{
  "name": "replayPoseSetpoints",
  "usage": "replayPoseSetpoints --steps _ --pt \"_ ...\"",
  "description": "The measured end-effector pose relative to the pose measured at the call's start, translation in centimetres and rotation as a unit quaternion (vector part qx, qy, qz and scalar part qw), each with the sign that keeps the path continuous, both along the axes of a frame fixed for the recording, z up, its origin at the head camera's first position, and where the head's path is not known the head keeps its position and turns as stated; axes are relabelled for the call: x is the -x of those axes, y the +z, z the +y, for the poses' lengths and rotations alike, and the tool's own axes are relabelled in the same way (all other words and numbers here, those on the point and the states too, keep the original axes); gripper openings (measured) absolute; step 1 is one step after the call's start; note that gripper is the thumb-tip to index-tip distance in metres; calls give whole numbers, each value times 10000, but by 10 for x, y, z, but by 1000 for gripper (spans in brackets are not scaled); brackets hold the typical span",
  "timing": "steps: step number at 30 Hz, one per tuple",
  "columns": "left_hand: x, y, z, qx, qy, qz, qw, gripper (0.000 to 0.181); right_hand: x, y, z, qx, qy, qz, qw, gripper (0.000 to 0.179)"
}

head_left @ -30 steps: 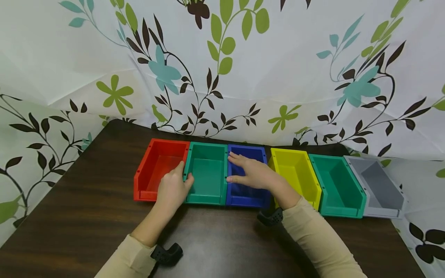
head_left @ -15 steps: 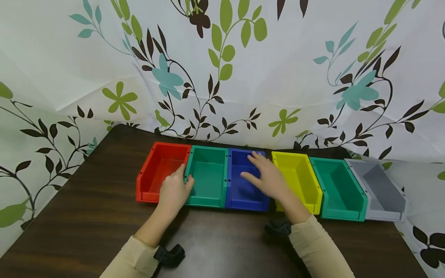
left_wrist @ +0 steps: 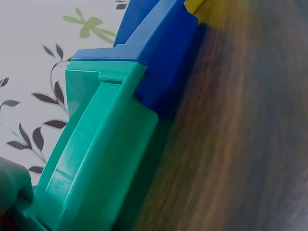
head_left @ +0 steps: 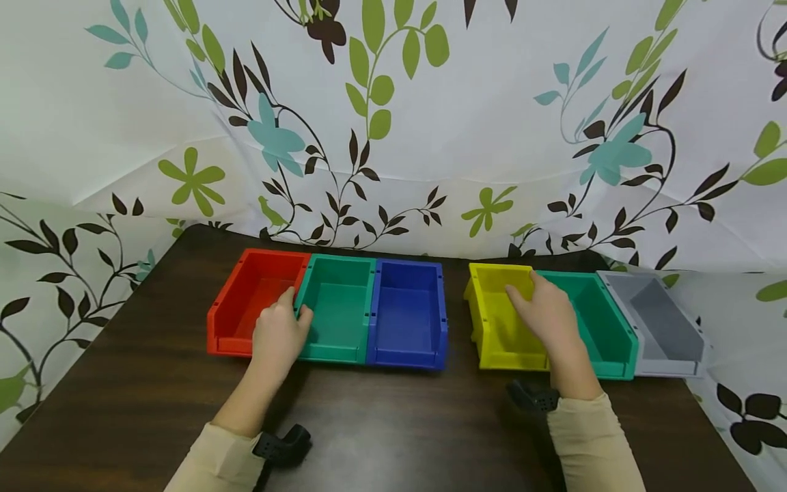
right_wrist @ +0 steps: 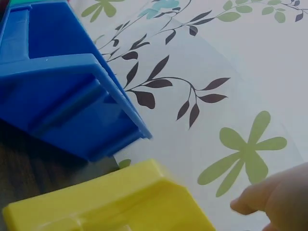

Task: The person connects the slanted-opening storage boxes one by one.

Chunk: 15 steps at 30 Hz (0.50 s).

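Table (head_left: 381,427): dark brown top, wood grain, rounded far left corner; pale sheen on surface before bins. Six upright bins on top, low front lips facing away from far edge. Left group, nearest left edge first: red bin (head_left: 251,307), green bin (head_left: 337,311), blue bin (head_left: 407,314), side by side. Bare strip of surface between groups. Right group: yellow bin (head_left: 498,321), second green bin (head_left: 605,335), grey bin (head_left: 665,321). Grey bin at right edge, hiding part of that edge.
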<state>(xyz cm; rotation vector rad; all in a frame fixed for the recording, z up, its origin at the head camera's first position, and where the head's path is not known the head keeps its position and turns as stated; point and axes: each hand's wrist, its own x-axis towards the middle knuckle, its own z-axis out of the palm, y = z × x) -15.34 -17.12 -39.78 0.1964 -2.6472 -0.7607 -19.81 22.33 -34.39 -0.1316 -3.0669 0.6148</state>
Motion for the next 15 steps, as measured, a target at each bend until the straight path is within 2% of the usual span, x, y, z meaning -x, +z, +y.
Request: replayPoseSetpoints --steps 7,15 --pt "1 3 -19 -138 300 -115 9994 45 2 4 0 186 -90 -62 9998 69" --pt "2 11 -34 -256 506 -403 9976 43 1 2 -7 1029 128 -134 9945 60"
